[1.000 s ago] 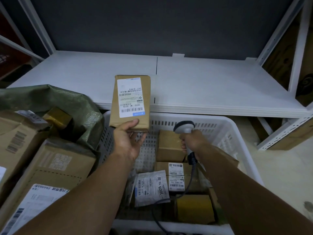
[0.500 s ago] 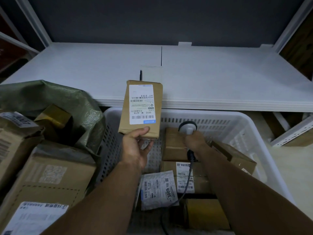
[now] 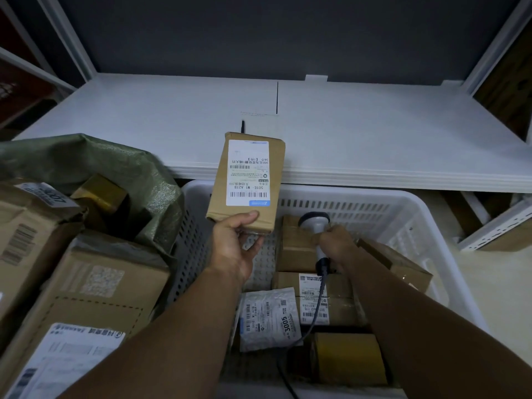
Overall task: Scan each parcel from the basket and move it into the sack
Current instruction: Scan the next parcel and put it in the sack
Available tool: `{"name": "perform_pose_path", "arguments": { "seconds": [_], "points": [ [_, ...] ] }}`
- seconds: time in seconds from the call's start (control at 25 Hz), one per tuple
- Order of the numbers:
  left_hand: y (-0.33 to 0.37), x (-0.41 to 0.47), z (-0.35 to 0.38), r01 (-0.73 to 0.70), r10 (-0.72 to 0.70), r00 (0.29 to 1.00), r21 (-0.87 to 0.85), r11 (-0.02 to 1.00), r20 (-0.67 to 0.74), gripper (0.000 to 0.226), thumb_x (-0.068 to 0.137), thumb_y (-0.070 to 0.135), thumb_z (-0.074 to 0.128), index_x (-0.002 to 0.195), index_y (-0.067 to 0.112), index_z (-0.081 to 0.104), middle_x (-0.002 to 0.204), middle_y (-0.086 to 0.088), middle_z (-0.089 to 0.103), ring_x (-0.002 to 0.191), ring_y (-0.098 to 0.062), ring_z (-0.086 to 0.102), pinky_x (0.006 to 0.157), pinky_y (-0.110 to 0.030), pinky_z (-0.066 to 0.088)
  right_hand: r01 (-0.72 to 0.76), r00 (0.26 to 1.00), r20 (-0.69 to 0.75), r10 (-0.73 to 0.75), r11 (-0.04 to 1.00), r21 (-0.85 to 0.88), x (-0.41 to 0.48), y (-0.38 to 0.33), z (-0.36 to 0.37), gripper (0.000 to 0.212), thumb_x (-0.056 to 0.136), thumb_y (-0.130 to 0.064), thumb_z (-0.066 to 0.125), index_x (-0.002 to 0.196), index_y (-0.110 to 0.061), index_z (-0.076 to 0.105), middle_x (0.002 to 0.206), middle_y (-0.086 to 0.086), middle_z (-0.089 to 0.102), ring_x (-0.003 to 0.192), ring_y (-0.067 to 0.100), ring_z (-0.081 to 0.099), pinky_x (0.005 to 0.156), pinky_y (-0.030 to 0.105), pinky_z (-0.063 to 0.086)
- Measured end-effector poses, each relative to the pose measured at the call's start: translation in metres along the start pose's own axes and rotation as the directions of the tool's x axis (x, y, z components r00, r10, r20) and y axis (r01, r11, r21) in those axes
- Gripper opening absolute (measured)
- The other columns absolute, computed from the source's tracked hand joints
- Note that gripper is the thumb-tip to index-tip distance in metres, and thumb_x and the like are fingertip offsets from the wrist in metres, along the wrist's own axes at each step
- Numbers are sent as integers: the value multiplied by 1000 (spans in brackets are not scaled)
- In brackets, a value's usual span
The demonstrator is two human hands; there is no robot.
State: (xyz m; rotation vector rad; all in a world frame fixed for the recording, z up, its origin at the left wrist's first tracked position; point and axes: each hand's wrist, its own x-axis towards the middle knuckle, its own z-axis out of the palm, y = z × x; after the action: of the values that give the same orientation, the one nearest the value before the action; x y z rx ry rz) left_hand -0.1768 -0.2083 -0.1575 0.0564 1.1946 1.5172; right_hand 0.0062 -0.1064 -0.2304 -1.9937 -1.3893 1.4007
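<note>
Background: a white shelf board (image 3: 374,133) spans the rear, with a dark grey panel behind it.
Basket: the white slotted basket (image 3: 403,208) stands under the shelf's front edge and holds brown boxes and a white mailer bag (image 3: 267,318).
Sack: the green woven sack (image 3: 121,168) lies left of the basket against its side wall, with cartons (image 3: 100,283) in its mouth.
Parcel: the flat brown parcel (image 3: 247,180) is held above the basket's far left corner. Its label faces the camera and its top leans right; one second ago it stood upright.
Left hand: the left hand (image 3: 233,246) pinches the parcel's lower edge, thumb in front and fingers behind. The grip is unchanged.
Right hand: the right hand (image 3: 336,243) is wrapped round the scanner (image 3: 313,221) handle, low in the basket, below and right of the parcel.
Scanner: its head is raised and its cable (image 3: 319,298) trails toward the camera. Its position is much as before.
</note>
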Motion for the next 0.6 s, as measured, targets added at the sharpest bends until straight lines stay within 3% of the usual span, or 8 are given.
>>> {"name": "perform_pose_path", "arguments": {
  "seconds": [0.24, 0.32, 0.44, 0.52, 0.6],
  "points": [
    [5, -5, 5, -18, 18, 1000, -27, 999, -5, 39, 75, 6, 71, 111, 22, 73, 102, -3, 72, 109, -24, 64, 104, -48, 50, 11, 999, -36, -11, 1000, 12, -22, -18, -10, 22, 94, -9, 60, 115, -3, 56, 88, 13, 54, 71, 22, 54, 50, 26, 38],
    [8, -13, 7, -34, 35, 999, -41, 999, 1, 42, 77, 5, 70, 116, 22, 72, 102, -2, 73, 107, -24, 65, 104, -48, 51, 34, 999, -27, -33, 999, 24, -32, -27, -12, 25, 94, -8, 61, 118, -3, 55, 94, 13, 54, 73, 20, 53, 57, 26, 41],
    [11, -27, 7, -38, 39, 999, -50, 998, 17, 50, 78, 7, 70, 124, 23, 69, 111, -4, 73, 114, -25, 64, 105, -49, 50, 118, 993, -9, -118, 992, 34, -60, -43, -8, 7, 92, -6, 61, 93, -3, 55, 80, 10, 50, 68, 19, 48, 64, 32, 40],
    [14, -40, 5, -42, 43, 999, -54, 998, 25, 49, 77, 6, 71, 123, 23, 70, 117, -7, 73, 115, -26, 64, 106, -49, 50, 164, 986, 18, -165, 985, 46, -81, -56, -1, 11, 90, -8, 66, 91, 1, 61, 83, 12, 61, 73, 21, 57, 69, 35, 51],
    [21, -54, 2, -45, 46, 999, -55, 997, 26, 48, 76, 7, 71, 122, 22, 71, 114, -6, 74, 110, -24, 64, 105, -47, 50, 204, 979, 12, -205, 978, 31, -100, -75, 3, 19, 89, -19, 68, 97, -1, 66, 90, 14, 68, 85, 26, 65, 75, 37, 51]
  ]
}}
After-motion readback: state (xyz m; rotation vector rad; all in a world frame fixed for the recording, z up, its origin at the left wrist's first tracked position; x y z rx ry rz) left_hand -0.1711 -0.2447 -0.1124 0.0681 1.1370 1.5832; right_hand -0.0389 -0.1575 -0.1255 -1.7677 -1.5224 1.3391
